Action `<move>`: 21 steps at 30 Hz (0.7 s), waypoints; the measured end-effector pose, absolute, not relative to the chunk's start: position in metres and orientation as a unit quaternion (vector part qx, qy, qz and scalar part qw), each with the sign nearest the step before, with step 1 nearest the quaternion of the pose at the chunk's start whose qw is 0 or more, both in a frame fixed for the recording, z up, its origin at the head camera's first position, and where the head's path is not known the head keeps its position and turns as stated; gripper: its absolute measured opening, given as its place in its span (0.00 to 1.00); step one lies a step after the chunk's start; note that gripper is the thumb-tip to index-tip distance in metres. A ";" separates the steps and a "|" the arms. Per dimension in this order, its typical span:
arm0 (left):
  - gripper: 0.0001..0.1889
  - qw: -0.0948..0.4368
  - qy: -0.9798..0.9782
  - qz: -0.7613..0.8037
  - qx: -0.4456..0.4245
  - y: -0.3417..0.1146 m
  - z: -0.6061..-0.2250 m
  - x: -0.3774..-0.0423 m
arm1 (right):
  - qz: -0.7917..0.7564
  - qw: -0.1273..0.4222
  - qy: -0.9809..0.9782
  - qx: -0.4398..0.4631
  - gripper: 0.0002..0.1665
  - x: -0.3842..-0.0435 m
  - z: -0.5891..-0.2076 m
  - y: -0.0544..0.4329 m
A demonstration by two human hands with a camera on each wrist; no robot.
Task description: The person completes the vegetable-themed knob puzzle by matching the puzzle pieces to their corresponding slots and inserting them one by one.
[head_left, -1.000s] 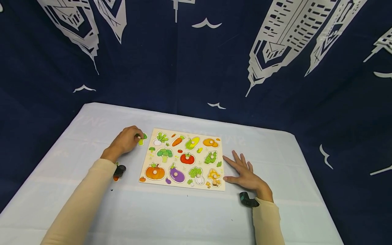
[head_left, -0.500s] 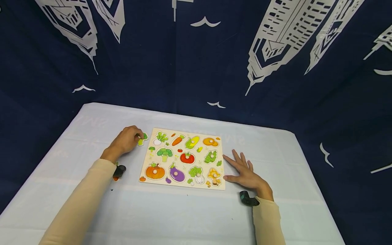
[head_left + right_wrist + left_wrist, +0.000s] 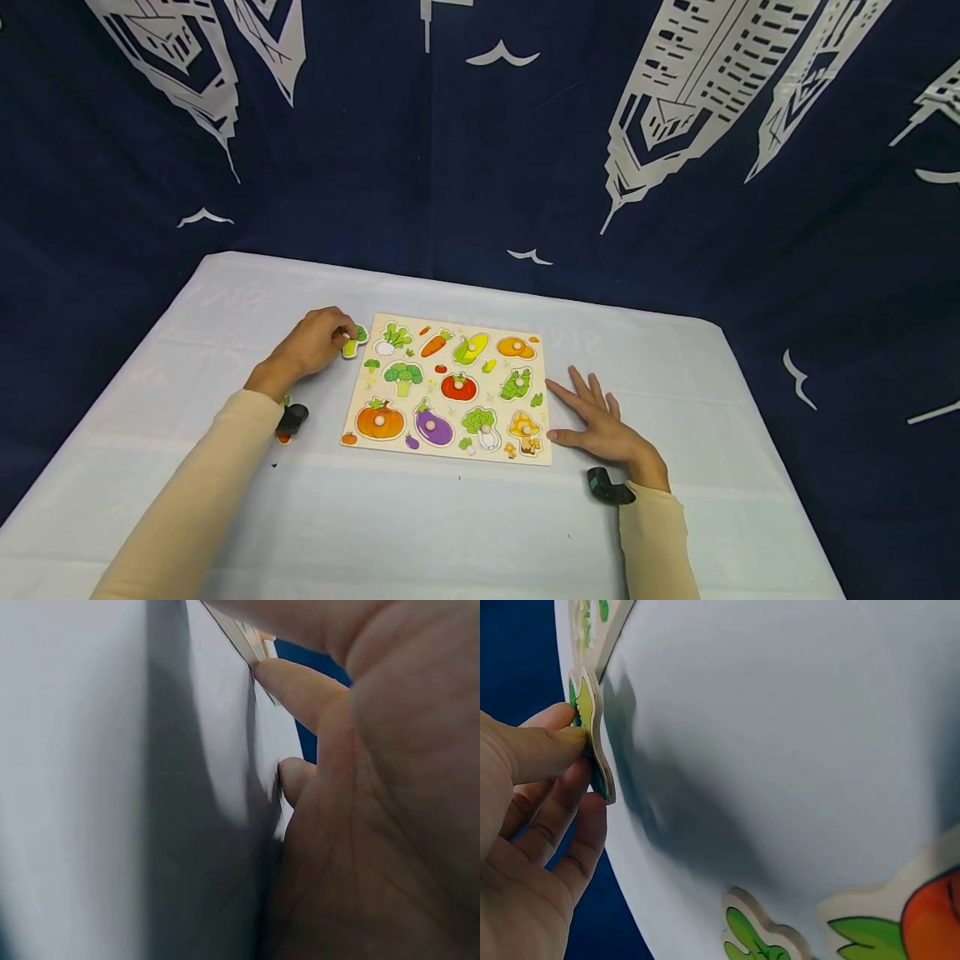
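My left hand (image 3: pixel 315 340) pinches a broccoli puzzle piece (image 3: pixel 356 343) just off the far left corner of the vegetable puzzle board (image 3: pixel 489 393). In the left wrist view thumb and fingers hold the wooden piece (image 3: pixel 595 735) edge-on, clear of its shadow on the cloth. My right hand (image 3: pixel 600 425) lies flat with fingers spread, thumb and index fingertips at the board's right edge. On the board a printed broccoli (image 3: pixel 403 377) shows no knob, while a tomato (image 3: pixel 458 387), an eggplant (image 3: pixel 433 425) and several others carry small round knobs.
A loose orange piece (image 3: pixel 283 437) lies by the left wrist, partly hidden by the black wrist camera (image 3: pixel 294 417). Close to the left wrist view sit a leafy green piece (image 3: pixel 757 934) and an orange one (image 3: pixel 934 919). A dark blue printed curtain (image 3: pixel 420 167) hangs behind the table.
The left hand has shifted slightly right, bringing the broccoli piece nearer the board's left edge. The right hand and the board have stayed in place.
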State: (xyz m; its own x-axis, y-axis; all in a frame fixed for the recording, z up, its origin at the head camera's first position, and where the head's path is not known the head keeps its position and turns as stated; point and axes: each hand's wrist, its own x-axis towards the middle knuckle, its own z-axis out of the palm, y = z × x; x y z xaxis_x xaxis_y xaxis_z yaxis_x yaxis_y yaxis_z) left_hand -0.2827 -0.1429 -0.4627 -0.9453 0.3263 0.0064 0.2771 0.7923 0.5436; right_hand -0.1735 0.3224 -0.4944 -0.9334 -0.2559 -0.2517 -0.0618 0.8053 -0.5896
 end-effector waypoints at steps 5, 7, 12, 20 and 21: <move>0.10 0.050 0.943 0.283 0.166 -0.140 -0.460 -0.282 | -0.300 0.161 0.936 -0.086 0.52 -0.173 -0.494 0.322; 0.10 0.052 0.942 0.285 0.171 -0.139 -0.459 -0.281 | -0.299 0.160 0.937 -0.086 0.52 -0.173 -0.494 0.323; 0.11 0.053 0.939 0.291 0.178 -0.135 -0.458 -0.279 | -0.301 0.157 0.937 -0.086 0.52 -0.173 -0.495 0.323; 0.11 0.045 0.933 0.288 0.212 -0.127 -0.456 -0.275 | -0.302 0.160 0.936 -0.087 0.52 -0.173 -0.495 0.323; 0.11 0.044 0.933 0.286 0.215 -0.125 -0.455 -0.274 | -0.302 0.161 0.936 -0.088 0.52 -0.173 -0.495 0.323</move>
